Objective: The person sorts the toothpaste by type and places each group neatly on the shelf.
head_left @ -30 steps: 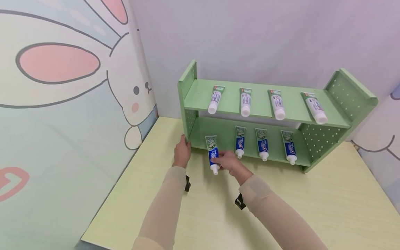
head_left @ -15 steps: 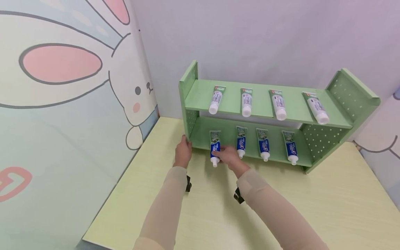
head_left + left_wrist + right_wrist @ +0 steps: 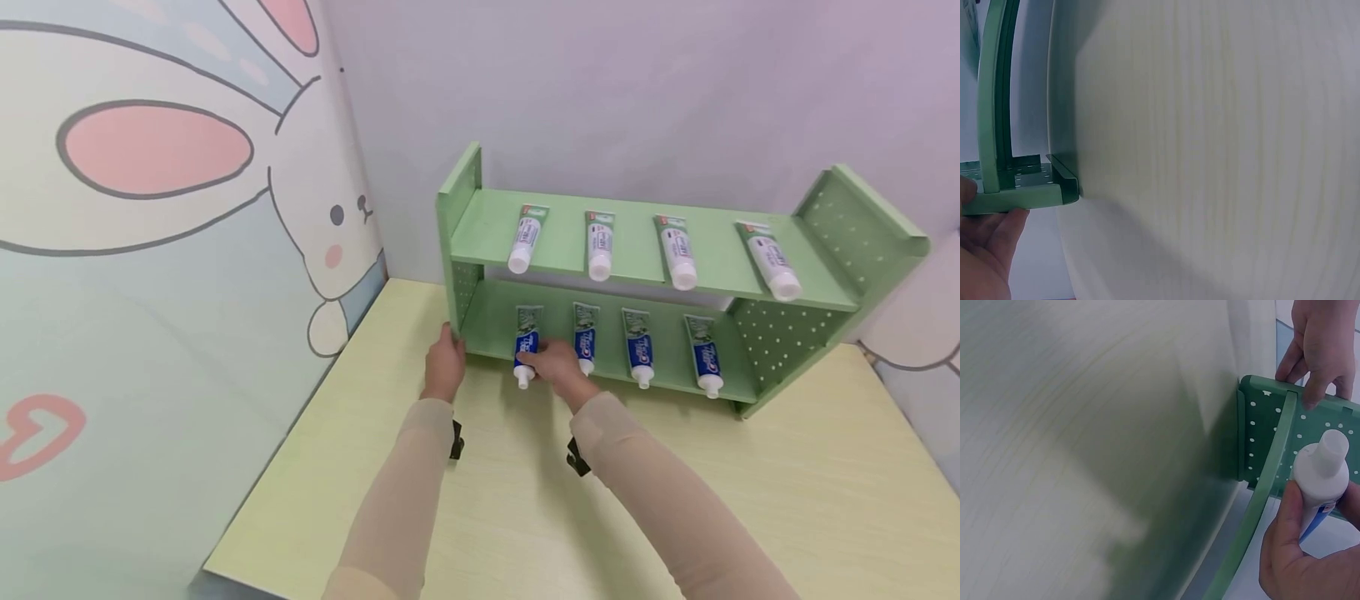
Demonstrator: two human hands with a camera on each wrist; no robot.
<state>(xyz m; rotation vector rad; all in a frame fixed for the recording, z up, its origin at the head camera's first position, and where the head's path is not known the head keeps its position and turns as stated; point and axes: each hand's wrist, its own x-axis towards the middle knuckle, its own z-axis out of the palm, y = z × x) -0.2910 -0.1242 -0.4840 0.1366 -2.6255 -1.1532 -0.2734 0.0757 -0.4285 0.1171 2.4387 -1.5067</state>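
Note:
A green two-tier shelf rack (image 3: 487, 321) stands on the table against the back wall. My left hand (image 3: 444, 367) grips the front edge of its left side panel (image 3: 1029, 199); in the left wrist view the fingers (image 3: 1007, 240) lie against the panel's outer face. My right hand (image 3: 558, 364) pinches a blue and green toothpaste tube (image 3: 528, 337) near its white cap (image 3: 1333, 447), thumb on one side and fingers on the other. The tube lies over the left end of the lower shelf, cap toward me and jutting past the front edge.
Three matching blue toothpaste tubes (image 3: 640, 346) lie along the lower shelf, the nearest partly behind my right hand. Several white and green tubes (image 3: 600, 243) line the upper shelf. A rabbit-patterned wall (image 3: 187, 333) borders the pale wooden table (image 3: 495, 517) on the left.
My right hand has pushed the toothpaste tube inward and up onto the lower shelf's left end. The left hand keeps its grip on the side panel. The head view has shifted slightly.

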